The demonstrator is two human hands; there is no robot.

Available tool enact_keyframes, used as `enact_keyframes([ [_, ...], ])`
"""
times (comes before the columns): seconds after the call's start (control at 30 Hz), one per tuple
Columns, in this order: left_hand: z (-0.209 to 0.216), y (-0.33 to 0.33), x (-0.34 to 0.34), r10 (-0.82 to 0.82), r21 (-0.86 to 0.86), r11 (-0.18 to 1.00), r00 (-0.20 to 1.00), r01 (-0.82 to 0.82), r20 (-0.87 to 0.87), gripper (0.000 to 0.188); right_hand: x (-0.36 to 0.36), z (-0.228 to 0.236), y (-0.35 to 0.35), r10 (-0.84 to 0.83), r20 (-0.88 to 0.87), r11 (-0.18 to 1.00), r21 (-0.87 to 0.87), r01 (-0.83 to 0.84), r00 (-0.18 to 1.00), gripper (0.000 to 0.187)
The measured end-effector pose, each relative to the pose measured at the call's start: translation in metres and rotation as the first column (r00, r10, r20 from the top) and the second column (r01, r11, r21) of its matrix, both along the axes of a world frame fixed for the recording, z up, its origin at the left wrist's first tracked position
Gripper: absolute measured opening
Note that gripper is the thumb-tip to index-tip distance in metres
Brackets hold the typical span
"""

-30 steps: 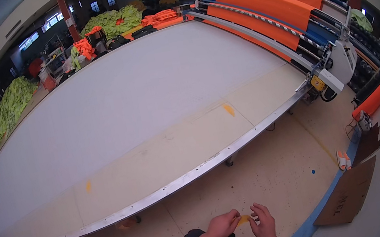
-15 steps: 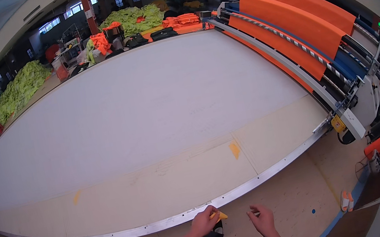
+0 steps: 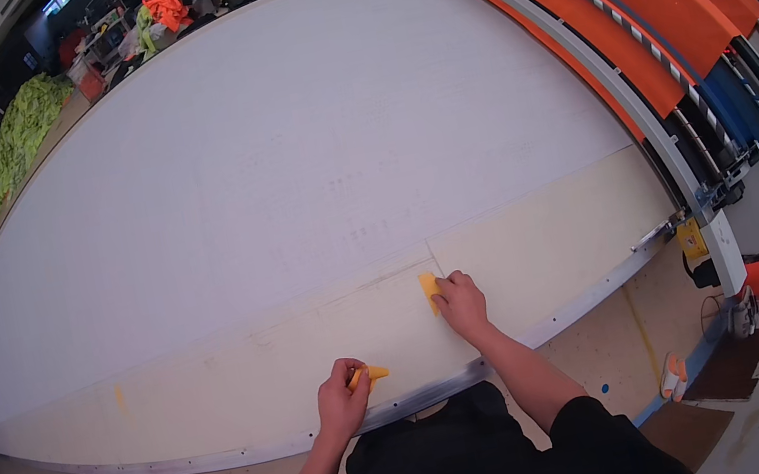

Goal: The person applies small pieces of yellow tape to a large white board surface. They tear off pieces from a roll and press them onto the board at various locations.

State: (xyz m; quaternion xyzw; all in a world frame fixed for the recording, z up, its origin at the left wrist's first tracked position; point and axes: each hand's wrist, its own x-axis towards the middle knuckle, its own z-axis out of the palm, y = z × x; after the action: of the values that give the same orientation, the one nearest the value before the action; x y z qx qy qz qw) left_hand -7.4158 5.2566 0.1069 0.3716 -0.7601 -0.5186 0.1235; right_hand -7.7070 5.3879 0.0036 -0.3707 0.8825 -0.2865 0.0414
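Observation:
Yellow tape or a similar yellow piece [image 3: 369, 375] is pinched in my left hand [image 3: 342, 401], whose fingers are closed just above the near edge of the long table [image 3: 225, 396]. Farther right, my right hand [image 3: 462, 306] rests on the tabletop. Its fingers are curled against the edge of a flat yellow strip [image 3: 430, 291] that lies on the pale surface beside a dark seam line. Part of that strip is hidden by my fingers. A second yellow mark [image 3: 119, 397] shows on the table at the left.
A metal edge strip [image 3: 265, 450] borders the near side. To the right stands a fabric-spreading machine [image 3: 724, 242] with orange cloth [image 3: 604, 14]. Lime-green cloth [image 3: 23, 142] is heaped at far left. A pair of sandals [image 3: 673, 376] lies on the floor.
I have leaned in over the table. My right hand has reached forward from beside the near edge to the yellow strip; my left hand, still holding the yellow piece, has moved left and over the tabletop.

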Motion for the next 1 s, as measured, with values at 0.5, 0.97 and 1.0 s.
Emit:
enact_keyframes([
  [0.5, -0.025, 0.071, -0.025, 0.384, 0.144, 0.915, 0.923, -0.378, -0.017, 0.012, -0.058, -0.033, -0.035, 0.215, -0.036, 0.976, 0.022, -0.215, 0.976, 0.014],
  [0.97, -0.012, 0.029, -0.033, 0.163, 0.138, 0.978, 0.985, -0.154, -0.061, 0.013, -0.035, -0.024, -0.012, 0.165, -0.050, 0.976, -0.134, -0.170, 0.985, 0.011],
  [1.0, -0.013, 0.026, -0.030, 0.152, 0.134, 0.980, 0.987, -0.145, -0.043, 0.013, -0.030, -0.019, -0.010, 0.210, -0.049, 0.967, -0.135, -0.214, 0.977, 0.010],
])
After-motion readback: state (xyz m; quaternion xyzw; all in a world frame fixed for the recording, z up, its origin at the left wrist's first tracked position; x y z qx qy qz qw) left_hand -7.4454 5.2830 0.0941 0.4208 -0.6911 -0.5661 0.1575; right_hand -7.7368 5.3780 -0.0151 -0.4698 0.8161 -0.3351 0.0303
